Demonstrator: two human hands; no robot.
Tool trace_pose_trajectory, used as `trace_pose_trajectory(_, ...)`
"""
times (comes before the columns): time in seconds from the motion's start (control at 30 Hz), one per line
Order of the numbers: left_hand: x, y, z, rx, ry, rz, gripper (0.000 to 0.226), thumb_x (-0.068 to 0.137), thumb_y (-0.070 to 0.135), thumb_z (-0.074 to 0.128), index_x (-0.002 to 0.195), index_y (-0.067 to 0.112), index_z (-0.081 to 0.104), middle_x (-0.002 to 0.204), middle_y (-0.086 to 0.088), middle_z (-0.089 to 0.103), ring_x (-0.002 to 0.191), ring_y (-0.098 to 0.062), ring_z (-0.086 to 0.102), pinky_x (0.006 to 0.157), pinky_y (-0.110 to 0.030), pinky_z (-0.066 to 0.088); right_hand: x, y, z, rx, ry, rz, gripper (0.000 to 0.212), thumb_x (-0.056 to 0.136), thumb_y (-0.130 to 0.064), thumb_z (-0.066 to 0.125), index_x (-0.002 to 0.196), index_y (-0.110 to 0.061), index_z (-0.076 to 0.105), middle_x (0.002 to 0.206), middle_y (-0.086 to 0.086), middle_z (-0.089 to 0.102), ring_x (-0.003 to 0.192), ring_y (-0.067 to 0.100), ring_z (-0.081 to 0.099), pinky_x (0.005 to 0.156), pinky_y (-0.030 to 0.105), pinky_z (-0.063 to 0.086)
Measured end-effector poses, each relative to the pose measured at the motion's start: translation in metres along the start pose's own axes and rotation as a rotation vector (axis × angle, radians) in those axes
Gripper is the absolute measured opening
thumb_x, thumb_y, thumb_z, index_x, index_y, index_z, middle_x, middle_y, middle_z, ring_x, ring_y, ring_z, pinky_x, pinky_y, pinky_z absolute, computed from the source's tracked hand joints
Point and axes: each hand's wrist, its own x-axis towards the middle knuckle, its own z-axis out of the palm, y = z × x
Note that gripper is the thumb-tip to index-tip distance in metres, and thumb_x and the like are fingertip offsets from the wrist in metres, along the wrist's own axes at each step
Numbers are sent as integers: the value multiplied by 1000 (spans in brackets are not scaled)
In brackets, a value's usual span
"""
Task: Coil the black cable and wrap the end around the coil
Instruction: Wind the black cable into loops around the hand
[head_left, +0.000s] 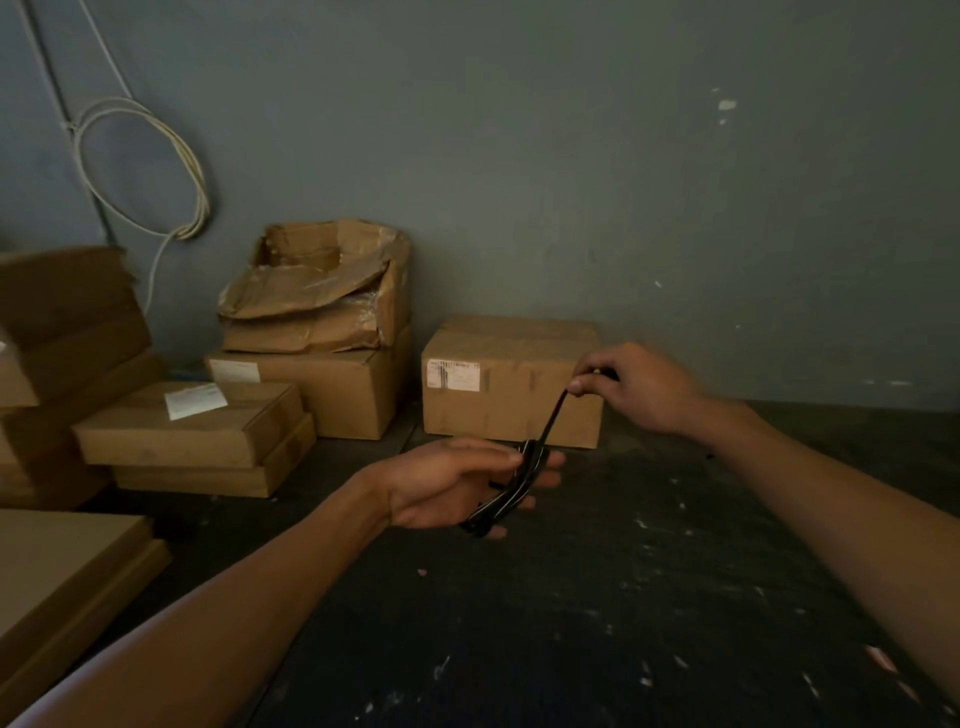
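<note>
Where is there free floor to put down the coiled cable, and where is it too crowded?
The dark floor lies bare below both hands and to the right, in front of the labelled box. The left is crowded: stacked cardboard boxes and flat cardboard. The left hand holds the coil; the right hand pinches its end.

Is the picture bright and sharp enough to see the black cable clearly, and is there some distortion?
Head view: dim, flat light with no glare; the black cable held by the left hand nearly merges with the dark floor, so single loops are hard to count; the end pinched by the right hand shows better against the cardboard box; the picture is soft; the wide lens stretches the forearms at the edges.
</note>
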Motion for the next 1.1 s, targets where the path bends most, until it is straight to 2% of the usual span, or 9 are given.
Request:
trace_pose_trajectory(0.13,2,6,4,-68,-63,35,46,97,32,42,142,27,49,150,-1,47,140,-28,39,113,-66,21,1,18,13,25,-26,18,19,96,-31,53,95,-24,70,88,-8,66,84,14,62,71,32,46)
trace_pose_trajectory(0.27,6,16,10,-152,-143,89,51,93,35,47,143,27,47,152,-4,44,141,-33,37,113,-66,21,-2,25,30,88,-17,4,22,98,-31,47,82,-27,61,81,-7,64,79,16,60,73,37,48)
trace_pose_trajectory(0.33,8,19,11,-198,-196,120,54,95,34,45,148,25,41,156,-9,38,142,-36,33,113,-67,18,-9,28,43,128,-45,18,22,98,-29,44,90,-23,64,87,1,68,82,20,63,76,43,52)
trace_pose_trajectory(0.47,13,26,13,-270,-255,192,50,98,32,38,148,24,39,158,-14,32,144,-41,28,112,-67,20,-38,23,84,143,-145,-37,27,96,-17,44,117,-21,61,115,2,68,103,15,63,91,39,53)
trace_pose_trajectory(0.53,16,30,14,-319,-274,227,51,97,32,39,148,25,39,158,-15,30,144,-42,26,111,-66,23,-53,16,106,152,-156,-56,24,98,-20,41,113,-19,60,104,0,68,91,10,65,85,35,54)
trace_pose_trajectory(0.63,21,32,13,-367,-216,264,51,95,33,43,146,26,43,156,-13,36,142,-42,31,110,-67,24,-67,-1,122,252,-154,0,19,102,-26,36,98,-29,54,79,-1,64,67,8,59,70,35,54)
trace_pose_trajectory(0.8,28,35,5,-432,-76,339,50,92,37,45,142,29,49,152,-11,43,138,-42,39,110,-69,24,-77,-23,124,417,-189,16,19,103,-30,33,93,-40,46,75,3,63,68,23,63,60,34,52)
trace_pose_trajectory(0.97,32,34,-3,-474,74,378,46,93,38,44,138,32,53,149,-10,48,136,-42,41,110,-69,23,-76,-30,121,376,-199,24,20,103,-34,32,91,-43,47,65,-1,55,54,13,52,51,32,44)
trace_pose_trajectory(1.1,36,31,-5,-497,230,398,45,92,40,45,135,33,56,148,-9,48,137,-43,38,109,-67,26,-74,-37,112,282,-238,2,20,103,-33,32,106,-31,52,66,-4,52,53,7,49,51,26,38)
